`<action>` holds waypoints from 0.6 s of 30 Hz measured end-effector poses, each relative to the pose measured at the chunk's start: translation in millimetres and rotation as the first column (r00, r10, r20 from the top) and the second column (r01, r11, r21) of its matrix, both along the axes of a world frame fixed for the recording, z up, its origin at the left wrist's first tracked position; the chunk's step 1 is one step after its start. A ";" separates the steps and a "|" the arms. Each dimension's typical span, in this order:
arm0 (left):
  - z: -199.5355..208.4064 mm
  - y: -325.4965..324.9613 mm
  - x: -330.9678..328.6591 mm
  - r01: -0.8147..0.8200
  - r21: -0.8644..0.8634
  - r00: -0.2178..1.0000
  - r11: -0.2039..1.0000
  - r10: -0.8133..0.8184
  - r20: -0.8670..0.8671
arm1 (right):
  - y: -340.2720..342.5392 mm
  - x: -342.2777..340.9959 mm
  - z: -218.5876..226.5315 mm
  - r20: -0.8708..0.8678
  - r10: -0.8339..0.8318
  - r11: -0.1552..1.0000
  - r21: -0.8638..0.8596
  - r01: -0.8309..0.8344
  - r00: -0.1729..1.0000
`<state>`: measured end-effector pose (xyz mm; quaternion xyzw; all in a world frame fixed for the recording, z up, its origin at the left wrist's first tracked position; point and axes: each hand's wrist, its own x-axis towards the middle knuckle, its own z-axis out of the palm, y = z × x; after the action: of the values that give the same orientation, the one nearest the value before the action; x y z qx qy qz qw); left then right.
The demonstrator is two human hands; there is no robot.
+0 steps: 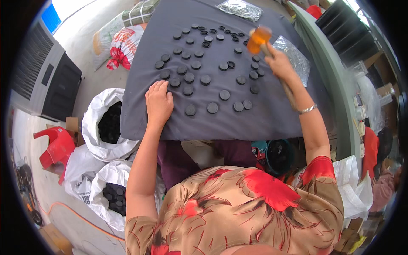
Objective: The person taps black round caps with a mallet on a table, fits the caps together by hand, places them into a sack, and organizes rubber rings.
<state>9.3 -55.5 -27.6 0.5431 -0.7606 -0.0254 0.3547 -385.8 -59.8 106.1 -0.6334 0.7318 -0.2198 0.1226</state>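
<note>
The mallet (259, 37) had an orange, slightly blurred head on a wooden handle, and it hung above the far right part of the dark grey cloth (140, 123) that covered the tabletop. The right hand (278, 63) was clenched round the handle just below the head. Beneath and to the left of the mallet lay many black round caps (212, 108), flat little discs, some showing a hollow ring, scattered loosely and mostly apart from one another. The left hand (159, 102) rested flat and released on the cloth, well left of the mallet, its fingertips just beside the nearest caps.

To strike well, I judged, she would want the head square over a single cap, with the steadying hand kept clear. Two crinkled clear bags (239, 8) lay on the cloth near the mallet. Far left of it, down on the floor, white sacks (95, 123) held more black pieces, with a red stool (55, 146) beside them.
</note>
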 end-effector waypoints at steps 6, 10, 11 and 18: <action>7.6 -1.0 -18.2 0.064 -0.018 0.997 0.998 -0.065 -0.038 | -68.4 -47.0 -65.7 -0.554 0.086 0.885 -0.339 -0.319 0.828; -2.5 8.1 0.6 0.022 0.033 1.000 0.999 -0.022 -0.015 | -68.1 7.2 -33.5 0.031 0.065 0.995 0.074 -0.067 0.997; -0.7 8.5 3.1 0.010 0.018 1.000 1.000 -0.010 -0.011 | -58.8 22.7 -13.7 0.084 0.020 0.999 0.046 -0.024 0.996; 9.8 -1.7 -13.2 0.049 0.012 0.998 0.999 -0.048 -0.041 | -81.4 -17.4 -49.3 -0.158 0.026 0.999 -0.015 -0.029 0.987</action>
<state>-3.9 -57.2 -17.7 0.5262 -0.7661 -0.0499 0.3658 -403.1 -141.2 56.8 -0.6598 0.7285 -0.1737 0.0618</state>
